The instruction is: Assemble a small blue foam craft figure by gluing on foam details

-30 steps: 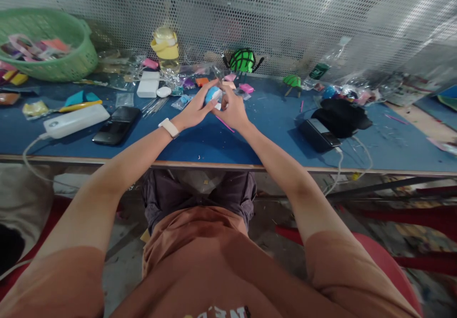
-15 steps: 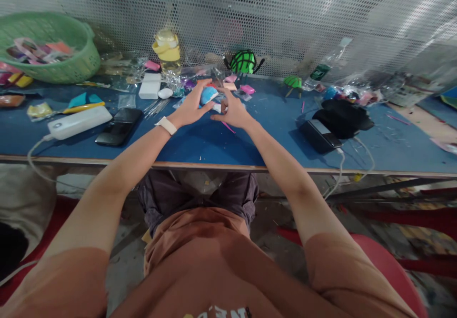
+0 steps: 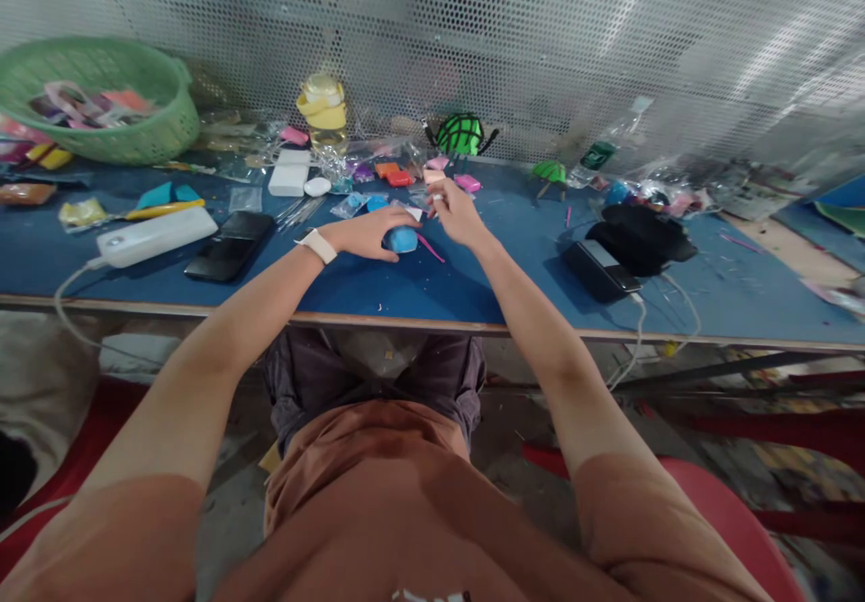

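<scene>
My left hand (image 3: 368, 231) curves over a blue and white clay ball (image 3: 403, 241) low above the blue table, with thumb and fingers on its sides. To its right my right hand (image 3: 457, 214) is closed in a pinch, apart from the ball. A small pale bit seems to show at its fingertips, too small to name. Below the hands lies a thin pink stick (image 3: 431, 248). Just behind my left hand are a blue clay piece (image 3: 377, 203) and red clay pieces (image 3: 400, 177); pink clay (image 3: 467, 183) lies behind my right hand.
To the left are a green basket (image 3: 145, 138), a white power bank (image 3: 157, 237) and a black phone (image 3: 230, 246). A yellow-topped bottle (image 3: 323, 111) and green turtle-like figure (image 3: 459, 134) stand at the back. On the right lie a black device (image 3: 600, 270) with a cable and a black cloth (image 3: 641, 237).
My hands have drawn apart. The left has come nearer the table's front edge with the ball, turned palm down; the right has moved off the ball and closed into a pinch.
</scene>
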{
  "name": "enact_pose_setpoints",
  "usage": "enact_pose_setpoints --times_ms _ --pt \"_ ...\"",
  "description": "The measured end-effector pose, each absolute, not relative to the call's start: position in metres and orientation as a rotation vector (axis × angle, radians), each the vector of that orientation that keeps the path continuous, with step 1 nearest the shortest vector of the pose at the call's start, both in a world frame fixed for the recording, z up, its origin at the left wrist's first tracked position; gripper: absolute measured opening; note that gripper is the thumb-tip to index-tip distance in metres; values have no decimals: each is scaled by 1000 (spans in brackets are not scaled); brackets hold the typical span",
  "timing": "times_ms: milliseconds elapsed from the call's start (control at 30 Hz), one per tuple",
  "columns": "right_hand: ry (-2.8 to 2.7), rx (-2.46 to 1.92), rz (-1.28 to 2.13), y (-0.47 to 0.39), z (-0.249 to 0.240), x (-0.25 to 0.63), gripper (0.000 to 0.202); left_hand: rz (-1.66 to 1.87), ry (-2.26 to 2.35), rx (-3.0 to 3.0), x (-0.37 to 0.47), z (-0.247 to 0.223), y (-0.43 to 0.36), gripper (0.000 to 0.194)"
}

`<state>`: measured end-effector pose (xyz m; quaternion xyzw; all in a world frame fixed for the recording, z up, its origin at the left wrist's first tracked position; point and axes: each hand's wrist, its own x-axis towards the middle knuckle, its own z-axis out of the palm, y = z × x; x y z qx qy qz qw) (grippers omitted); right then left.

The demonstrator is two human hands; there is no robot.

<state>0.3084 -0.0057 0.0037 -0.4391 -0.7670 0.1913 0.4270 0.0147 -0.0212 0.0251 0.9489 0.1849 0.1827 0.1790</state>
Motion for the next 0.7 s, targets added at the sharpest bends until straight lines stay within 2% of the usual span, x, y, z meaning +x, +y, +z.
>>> enact_pose_setpoints --times_ms 100,200,300,433,600,700 --pt "-1914 -1022 522 -12 9 305 48 638 549 2603 12 30 -22 92" --pt "-1921 -992 459 -21 16 299 64 877 677 2553 13 33 -22 67" --pt "-1877 -974 439 -28 21 291 66 1033 764 2560 17 33 -24 46" --pt "-1816 -937 659 -38 22 279 72 1118 724 2607 27 32 -32 40" --pt "-1849 -858 802 -47 25 269 74 1192 790 2573 34 34 -42 14" --pt "-1877 -815 837 -49 26 269 73 1283 859 2495 34 33 -41 20"
